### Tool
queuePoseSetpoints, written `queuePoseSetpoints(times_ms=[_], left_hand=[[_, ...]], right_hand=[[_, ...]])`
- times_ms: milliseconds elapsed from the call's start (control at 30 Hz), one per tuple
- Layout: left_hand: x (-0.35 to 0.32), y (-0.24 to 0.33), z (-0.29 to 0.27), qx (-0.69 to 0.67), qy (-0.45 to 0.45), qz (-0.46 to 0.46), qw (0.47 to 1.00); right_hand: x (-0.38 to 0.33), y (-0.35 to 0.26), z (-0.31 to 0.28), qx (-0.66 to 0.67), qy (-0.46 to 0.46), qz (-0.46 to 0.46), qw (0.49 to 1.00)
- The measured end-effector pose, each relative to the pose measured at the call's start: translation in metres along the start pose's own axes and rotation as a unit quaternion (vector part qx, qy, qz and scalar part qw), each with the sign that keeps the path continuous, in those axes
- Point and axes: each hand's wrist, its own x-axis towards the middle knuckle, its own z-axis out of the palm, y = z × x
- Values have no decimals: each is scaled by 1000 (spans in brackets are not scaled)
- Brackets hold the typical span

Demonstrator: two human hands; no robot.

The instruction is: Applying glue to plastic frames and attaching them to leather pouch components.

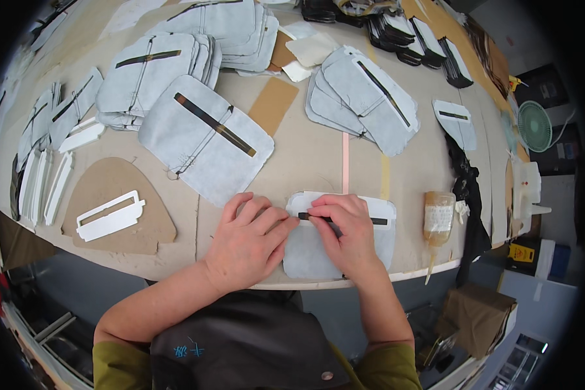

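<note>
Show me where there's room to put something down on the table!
There's bare table between the big gray panel and the pink strip, and a narrower gap between the brown card and the left hand. It's crowded at the upper left, where gray panel piles overlap, and upper right, with black bundles.

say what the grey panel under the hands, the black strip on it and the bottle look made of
Grey panel: probably non-woven fabric, matte, judging by its soft, faintly mottled face.
Black strip: perhaps fabric tape, dull-looking; too small to be sure.
Bottle: likely smooth plastic, as its amber body looks translucent and slightly glossy around a pale label.
</note>
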Motion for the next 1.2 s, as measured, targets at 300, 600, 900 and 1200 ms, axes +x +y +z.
queuePoseSetpoints(times_ms=[300, 600, 900, 1200], left_hand=[[3, -2, 0, -57, -3, -9, 998], [16, -13, -16, -73, -79, -6, 994], [36, -5, -7, -161, -23, -29, 986], [13, -2, -4, -113, -34, -53, 992]], right_hand=[[-4, -2, -1, -22, 5, -5, 1000], [-25, 9, -19, 0, 75, 50, 996], [-28, 9, -28, -25, 90, 65, 993], [-2, -11, -13, -3, -21, 12, 1000]])
